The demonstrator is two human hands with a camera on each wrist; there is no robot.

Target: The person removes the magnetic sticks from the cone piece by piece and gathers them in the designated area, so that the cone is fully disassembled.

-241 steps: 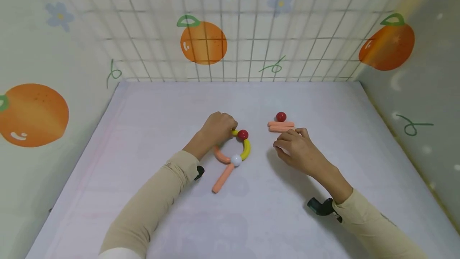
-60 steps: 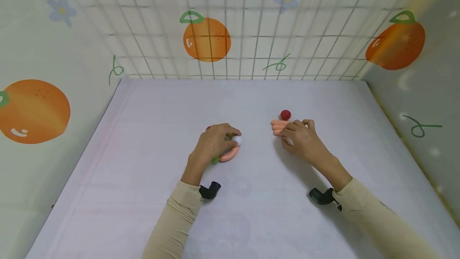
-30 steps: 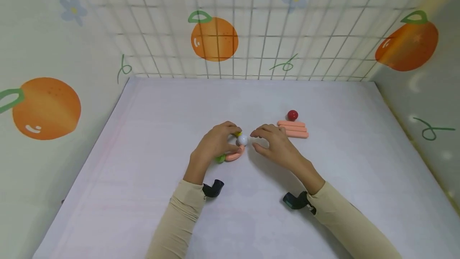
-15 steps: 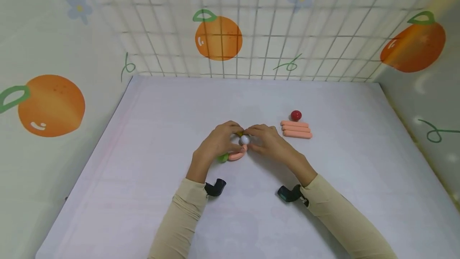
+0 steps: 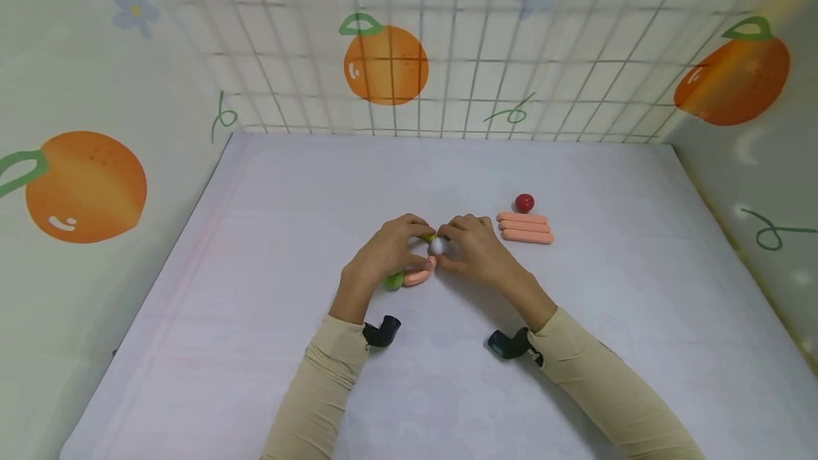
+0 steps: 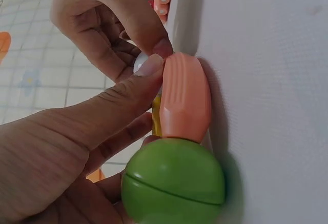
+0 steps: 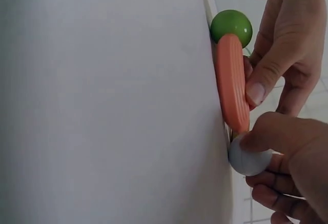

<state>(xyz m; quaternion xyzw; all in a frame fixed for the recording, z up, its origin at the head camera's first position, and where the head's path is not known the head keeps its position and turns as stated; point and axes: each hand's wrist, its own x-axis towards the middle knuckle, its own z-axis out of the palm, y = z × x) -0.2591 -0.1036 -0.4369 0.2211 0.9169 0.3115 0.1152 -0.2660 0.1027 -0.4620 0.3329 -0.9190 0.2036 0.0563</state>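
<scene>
My left hand point(image 5: 386, 250) grips the near side of a ring of toy rods and balls, thumb against a curved pink rod point(image 6: 185, 96) and fingers by a yellow rod point(image 5: 427, 237). At one end of the pink rod is a green ball point(image 6: 174, 180); at its other end sits a white ball point(image 7: 248, 157). My right hand point(image 5: 476, 247) pinches that white ball between thumb and fingers, its fingertips close to those of the left. The far left part of the ring is hidden behind my left hand.
To the right, three straight pink rods point(image 5: 525, 227) lie side by side on the white table point(image 5: 287, 197). A red ball point(image 5: 525, 202) sits just behind them. Walls of patterned cloth and a wire grid point(image 5: 473, 55) close in the table's back and sides.
My right hand has left the straight pink rods and moved left onto the white ball. The straight rod once on the ring now lies with the others; the ring has turned.
</scene>
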